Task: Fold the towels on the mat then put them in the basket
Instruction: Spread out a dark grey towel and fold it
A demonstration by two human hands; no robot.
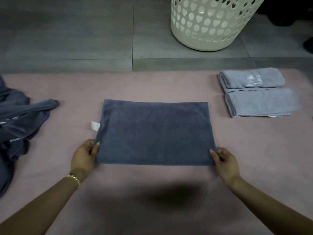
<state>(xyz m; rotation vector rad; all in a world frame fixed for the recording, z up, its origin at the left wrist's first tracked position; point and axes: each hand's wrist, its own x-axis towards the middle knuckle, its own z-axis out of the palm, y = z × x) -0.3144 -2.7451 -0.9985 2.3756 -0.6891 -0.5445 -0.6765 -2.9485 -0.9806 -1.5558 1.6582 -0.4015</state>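
Two bare forearms reach in from the near corners over the pink mat (152,209), a gold bracelet (74,178) on the left wrist and a dark shadow on the mat between them. The left hand (84,156) has its grip on the near left corner of the dark blue towel (155,133), thumb on top. The right hand (225,162) has its grip on the near right corner in the same way. The towel lies flat in the middle of the mat as a folded rectangle, its long axis running left to right and its straight far edge about parallel to the mat's far edge. A white label (95,125) sticks out from its left edge. Bare mat lies open on every side of it: a broad band near, a strip far, and gaps left and right. At the left edge a heap of dark towels (18,119) lies crumpled, one end pointing toward the flat towel but apart from it. On the far right, two folded grey towels (254,92) lie side by side and touching, long axes left to right, the farther one showing white stitching. Beyond the mat's far edge, a cream basket (211,22) pierced with hearts stands on the grey tiled floor (67,39).
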